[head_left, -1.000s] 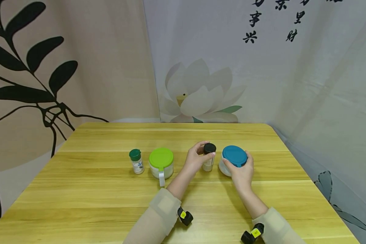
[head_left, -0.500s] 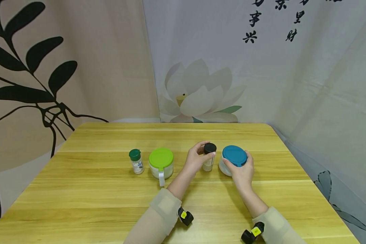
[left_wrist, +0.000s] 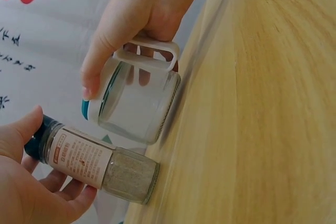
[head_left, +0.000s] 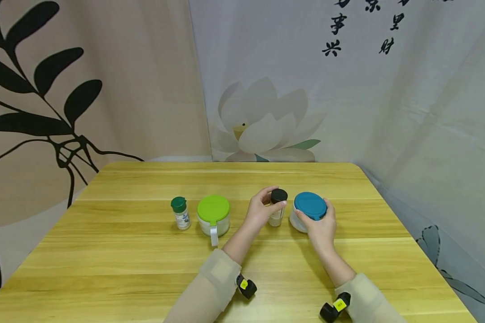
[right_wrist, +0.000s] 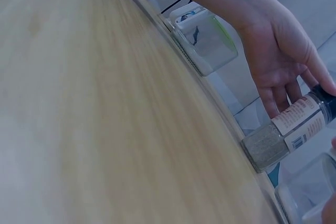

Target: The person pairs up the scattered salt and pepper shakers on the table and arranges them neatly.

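In the head view, my left hand point(head_left: 259, 211) grips a black-capped spice jar point(head_left: 276, 218), thumb and fingers around its upper part. The jar stands upright on the wooden table point(head_left: 137, 273); the left wrist view shows its paper label point(left_wrist: 81, 156) and greyish powder inside. Just to the right, my right hand point(head_left: 322, 229) holds a blue-lidded clear jar point(head_left: 310, 206) near its lid, thumb on the near side. A pale handle point(left_wrist: 149, 53) on that jar shows in the left wrist view. A narrow gap separates the two containers.
To the left stands a green-lidded jar point(head_left: 213, 211) with its pale handle facing the near edge. Beside it is a small green-capped shaker point(head_left: 180, 214) with a label. A cloth backdrop point(head_left: 266, 67) hangs behind the table's far edge.
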{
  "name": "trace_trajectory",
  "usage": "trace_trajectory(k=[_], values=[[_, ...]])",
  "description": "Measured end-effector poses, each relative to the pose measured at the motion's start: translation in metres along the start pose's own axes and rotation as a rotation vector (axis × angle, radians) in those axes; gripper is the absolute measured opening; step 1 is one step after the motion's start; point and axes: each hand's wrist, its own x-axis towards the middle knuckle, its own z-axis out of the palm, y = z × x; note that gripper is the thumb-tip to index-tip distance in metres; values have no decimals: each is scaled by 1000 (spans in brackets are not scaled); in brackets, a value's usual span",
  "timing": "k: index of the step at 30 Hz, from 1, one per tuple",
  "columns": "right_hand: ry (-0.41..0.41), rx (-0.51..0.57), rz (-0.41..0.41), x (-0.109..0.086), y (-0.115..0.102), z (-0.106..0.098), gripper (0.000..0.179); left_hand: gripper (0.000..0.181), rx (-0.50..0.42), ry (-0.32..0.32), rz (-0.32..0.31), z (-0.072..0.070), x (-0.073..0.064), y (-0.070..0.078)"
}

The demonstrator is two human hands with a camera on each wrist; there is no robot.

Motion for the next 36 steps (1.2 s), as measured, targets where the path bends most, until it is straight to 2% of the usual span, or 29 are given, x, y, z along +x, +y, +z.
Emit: trace_trajectory(k=[10, 20, 36], values=[[0, 0, -20, 1, 3, 1, 95, 49, 10, 5, 10, 1, 1, -2], [-17, -2, 3, 0, 2, 0, 98, 51, 23, 9, -3, 2, 0, -1], [-17, -11, -9, 2, 6, 1, 97, 53, 12, 8, 3, 1, -1, 0]])
